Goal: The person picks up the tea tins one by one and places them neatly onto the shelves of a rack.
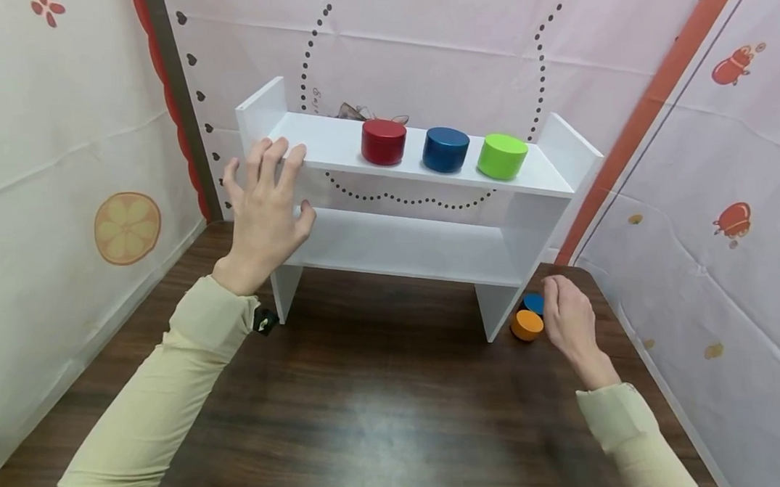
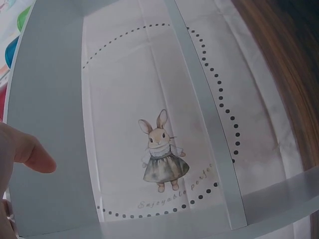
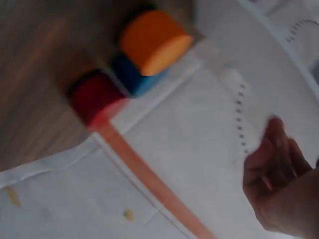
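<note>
My left hand (image 1: 264, 213) grips the front edge of a white two-tier shelf (image 1: 410, 246) near its upper left corner, spread fingers over the top board, thumb (image 2: 37, 157) below it. On that board stand a red cylinder (image 1: 383, 143), a blue cylinder (image 1: 445, 151) and a lime green cylinder (image 1: 502, 157). To the right of the shelf, my right hand (image 1: 570, 319) is beside an orange cylinder (image 1: 527, 326) and another blue cylinder (image 1: 533, 302). Its fingers are loosely bent with nothing between them. The right wrist view adds a second red cylinder (image 3: 97, 98), hidden in the head view.
The dark wooden table (image 1: 371, 411) carries the shelf. Upright side panels (image 1: 569, 148) rise at both ends of the top board. Printed fabric walls (image 1: 709, 208) close in at the back and sides, close to the right hand. The lower board (image 1: 403, 246) is bare.
</note>
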`<act>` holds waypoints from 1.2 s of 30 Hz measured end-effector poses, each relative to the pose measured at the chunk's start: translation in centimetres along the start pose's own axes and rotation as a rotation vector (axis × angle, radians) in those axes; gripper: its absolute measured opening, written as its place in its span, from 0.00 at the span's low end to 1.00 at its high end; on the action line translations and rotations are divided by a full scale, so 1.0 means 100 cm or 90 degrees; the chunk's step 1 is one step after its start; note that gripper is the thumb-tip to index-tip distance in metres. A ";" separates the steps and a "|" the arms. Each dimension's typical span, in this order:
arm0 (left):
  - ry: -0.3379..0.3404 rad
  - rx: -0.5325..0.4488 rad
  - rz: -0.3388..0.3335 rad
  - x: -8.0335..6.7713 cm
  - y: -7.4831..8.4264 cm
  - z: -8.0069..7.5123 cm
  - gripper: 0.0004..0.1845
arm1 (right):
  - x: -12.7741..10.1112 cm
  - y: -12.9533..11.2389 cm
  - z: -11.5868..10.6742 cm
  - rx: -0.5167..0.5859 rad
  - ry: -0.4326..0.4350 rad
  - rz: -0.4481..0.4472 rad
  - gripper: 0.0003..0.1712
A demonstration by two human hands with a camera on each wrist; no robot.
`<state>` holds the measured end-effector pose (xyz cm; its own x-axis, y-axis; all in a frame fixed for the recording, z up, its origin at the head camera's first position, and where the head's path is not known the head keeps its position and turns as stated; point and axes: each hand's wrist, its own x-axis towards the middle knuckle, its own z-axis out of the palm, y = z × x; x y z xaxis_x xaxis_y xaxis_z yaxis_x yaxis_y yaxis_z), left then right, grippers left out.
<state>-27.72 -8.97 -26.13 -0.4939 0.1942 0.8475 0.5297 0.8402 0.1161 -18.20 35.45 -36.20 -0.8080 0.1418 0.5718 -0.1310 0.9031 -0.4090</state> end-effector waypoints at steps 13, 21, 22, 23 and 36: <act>-0.008 0.002 0.001 0.000 0.001 0.000 0.37 | -0.023 0.045 0.030 -0.122 -0.319 0.169 0.36; -0.005 0.001 0.001 0.000 0.001 -0.001 0.37 | -0.019 0.052 0.048 -0.133 -0.298 0.211 0.40; -0.004 0.001 0.002 0.000 0.001 0.000 0.37 | -0.019 0.053 0.050 -0.130 -0.293 0.216 0.40; -0.004 0.001 0.003 0.000 0.001 0.000 0.37 | -0.019 0.054 0.051 -0.129 -0.290 0.221 0.40; -0.008 0.009 0.000 0.000 0.000 -0.002 0.37 | -0.024 0.054 0.053 -0.107 -0.301 0.207 0.38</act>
<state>-27.56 -9.08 -26.02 -0.5028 0.1999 0.8410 0.5200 0.8471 0.1096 -20.02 37.81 -43.59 -0.9644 0.2613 0.0417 0.2280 0.9005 -0.3702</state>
